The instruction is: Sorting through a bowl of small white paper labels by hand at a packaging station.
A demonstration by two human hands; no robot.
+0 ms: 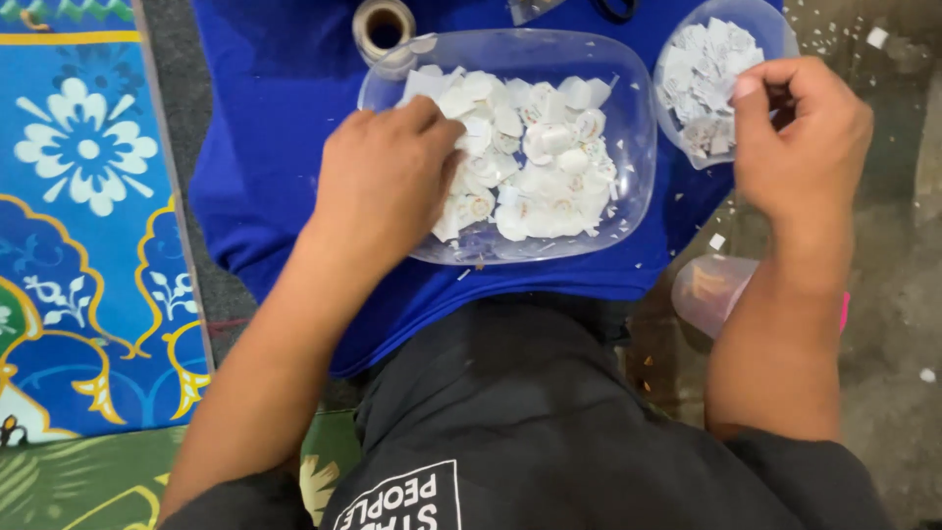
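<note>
A clear plastic tray (628,88) rests on a blue cloth and holds several small white paper cutouts (549,167). My left hand (383,182) reaches into its left side, fingers curled down among the cutouts. A smaller clear container (780,29) with more white cutouts (702,69) stands at the upper right. My right hand (800,137) hovers beside it with thumb and fingers pinched together; whether a piece sits between them is not visible.
A roll of tape (383,27) lies behind the tray. The blue cloth (265,147) covers the floor ahead. A patterned blue mat (88,216) lies to the left. A clear plastic cup (711,290) lies on its side under my right forearm. Paper scraps dot the bare floor (893,294).
</note>
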